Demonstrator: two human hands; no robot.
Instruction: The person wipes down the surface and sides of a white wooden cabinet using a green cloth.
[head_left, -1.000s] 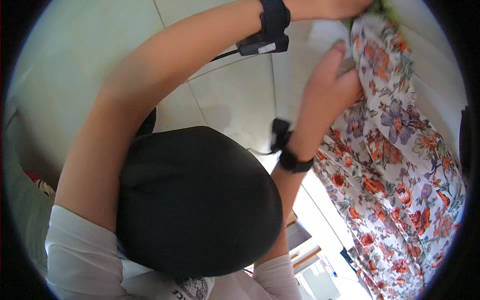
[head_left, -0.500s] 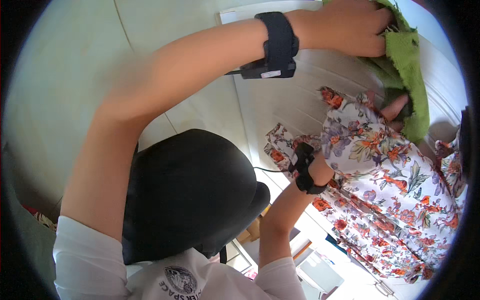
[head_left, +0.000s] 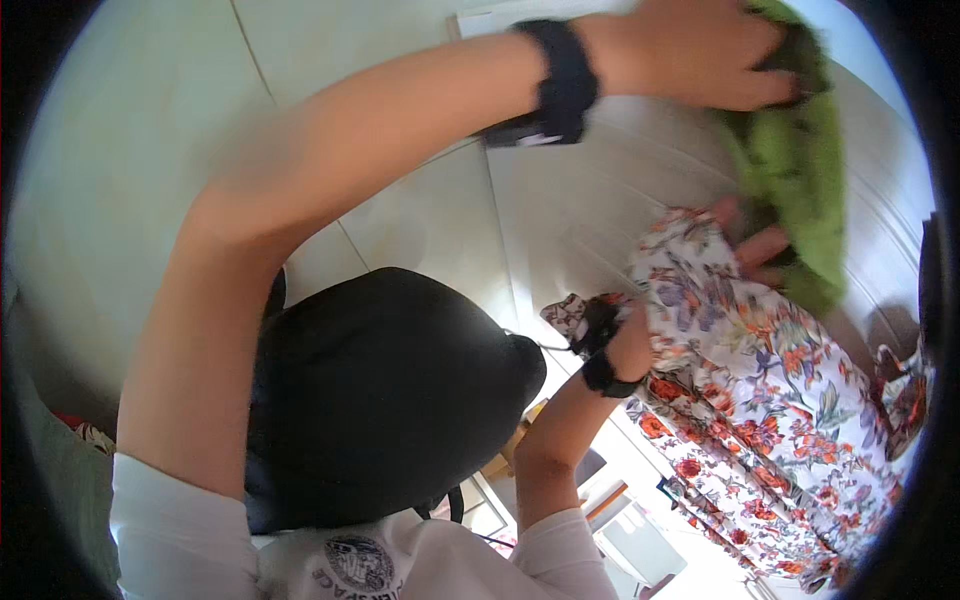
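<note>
My left hand [head_left: 710, 50] reaches across to the upper right, closed on the upper end of a green cloth [head_left: 815, 165]. The cloth hangs down from it, blurred by motion. A floral cloth [head_left: 780, 370], white with red and purple flowers, drapes over most of my right hand [head_left: 765, 248]. Only some fingers show past its edge; they are bent against the lower part of the green cloth and appear to pinch it. My right palm is hidden. Black straps circle both wrists.
Behind the cloths lies a white ridged panel [head_left: 590, 170]. Pale tiles [head_left: 130, 160] with dark joints fill the left side. A large black rounded object [head_left: 380, 400] sits between my arms. Light-coloured furniture [head_left: 640, 540] shows at the lower right.
The floral cloth and my right fingers have shifted slightly left and down. The green cloth's lower end has swung left and down. My left hand keeps its hold.
</note>
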